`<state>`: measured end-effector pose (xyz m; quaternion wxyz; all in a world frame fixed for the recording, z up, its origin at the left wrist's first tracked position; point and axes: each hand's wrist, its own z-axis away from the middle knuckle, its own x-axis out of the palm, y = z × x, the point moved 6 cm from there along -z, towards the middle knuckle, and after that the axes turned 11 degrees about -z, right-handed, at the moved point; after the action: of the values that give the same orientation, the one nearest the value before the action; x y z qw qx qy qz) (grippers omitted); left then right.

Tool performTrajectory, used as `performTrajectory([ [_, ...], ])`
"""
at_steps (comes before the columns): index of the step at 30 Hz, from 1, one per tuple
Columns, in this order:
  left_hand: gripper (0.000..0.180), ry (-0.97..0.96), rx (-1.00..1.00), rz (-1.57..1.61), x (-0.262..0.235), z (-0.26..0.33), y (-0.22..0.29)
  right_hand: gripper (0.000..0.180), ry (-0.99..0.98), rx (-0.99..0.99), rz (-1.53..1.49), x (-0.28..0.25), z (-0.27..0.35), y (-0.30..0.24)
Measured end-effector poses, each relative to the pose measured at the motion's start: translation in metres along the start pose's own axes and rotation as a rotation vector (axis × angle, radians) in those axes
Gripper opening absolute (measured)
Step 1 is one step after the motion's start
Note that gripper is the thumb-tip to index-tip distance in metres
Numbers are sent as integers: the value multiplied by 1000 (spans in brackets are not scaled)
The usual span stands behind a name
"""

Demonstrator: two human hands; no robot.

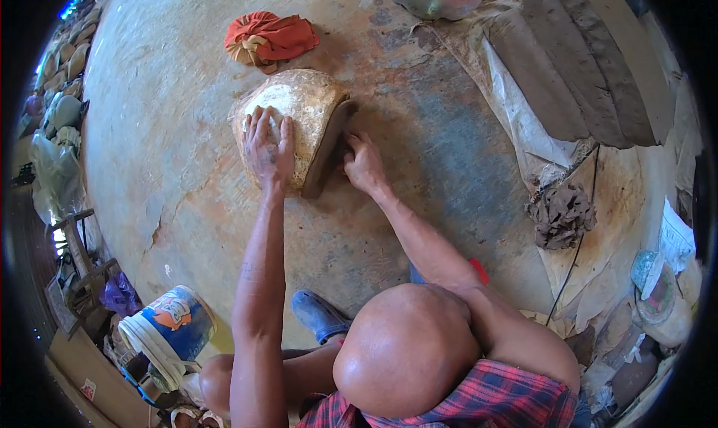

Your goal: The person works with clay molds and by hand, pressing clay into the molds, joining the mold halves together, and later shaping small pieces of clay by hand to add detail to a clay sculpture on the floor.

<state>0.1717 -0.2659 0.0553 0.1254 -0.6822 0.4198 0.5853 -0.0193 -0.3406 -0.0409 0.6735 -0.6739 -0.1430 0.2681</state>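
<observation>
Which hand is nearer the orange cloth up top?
Left. The left hand lies flat on the pale mound just below the orange cloth; the right hand sits lower, at the mound's right edge.

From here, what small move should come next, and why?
Probably press the right hand inward along the clay strip. The left hand lies flat on the pale mould, steadying it, and the strip leans against the mould's side with the right fingertips at its edge.
</observation>
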Motion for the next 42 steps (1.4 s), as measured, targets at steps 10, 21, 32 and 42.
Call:
performTrajectory([
  [10, 52, -1, 8, -21, 4, -1, 6, 52, -65, 51, 139, -12, 1, 8],
  [21, 50, 5, -3, 31, 8, 0, 6, 43, -50, 27, -69, -7, 27, 13],
  [32, 50, 8, 0, -3, 4, 0, 2, 40, 12, 21, -214, -35, 46, -5],
  [42, 50, 34, 13, -28, 0, -3, 9, 41, 56, 172, 23, 4, 34, -11],
])
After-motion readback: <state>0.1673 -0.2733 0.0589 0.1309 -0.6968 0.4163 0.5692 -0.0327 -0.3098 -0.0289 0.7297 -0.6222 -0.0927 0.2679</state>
